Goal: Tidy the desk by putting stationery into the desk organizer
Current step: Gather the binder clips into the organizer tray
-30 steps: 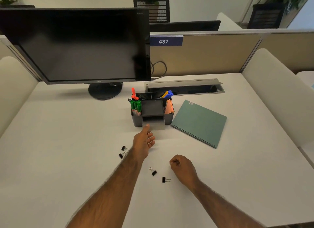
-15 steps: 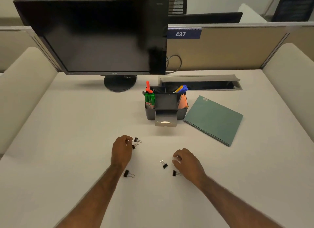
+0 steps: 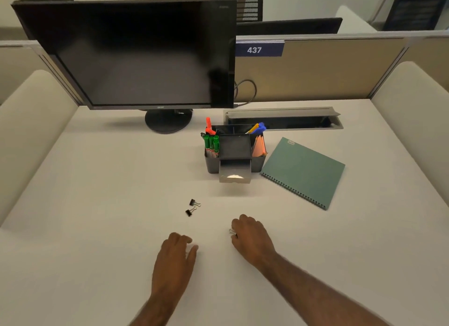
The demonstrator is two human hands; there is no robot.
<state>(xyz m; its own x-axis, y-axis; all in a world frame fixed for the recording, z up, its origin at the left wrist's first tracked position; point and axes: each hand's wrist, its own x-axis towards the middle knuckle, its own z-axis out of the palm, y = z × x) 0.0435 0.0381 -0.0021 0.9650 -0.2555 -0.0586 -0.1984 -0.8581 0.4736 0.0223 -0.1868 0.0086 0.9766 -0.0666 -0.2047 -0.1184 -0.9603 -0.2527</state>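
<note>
A wide white desk (image 3: 97, 204) filled an office cubicle walled by beige partitions. A dark monitor (image 3: 131, 53) stood at the back left, and a green spiral notebook (image 3: 303, 172) lay flat at the right. Between them sat the black desk organizer (image 3: 234, 151), markers and pens upright in its side slots and its small drawer (image 3: 235, 175) pulled open toward the person, probably to take in small items. The left hand (image 3: 176, 260) lay palm-down with fingers curled; whether it covered a clip could not be told. The right hand (image 3: 251, 238) was clenched around a binder clip (image 3: 232, 232), whose wire loops showed at the fingers. Two more loose binder clips (image 3: 192, 208) lay just beside each other, between the hands and the drawer.
</note>
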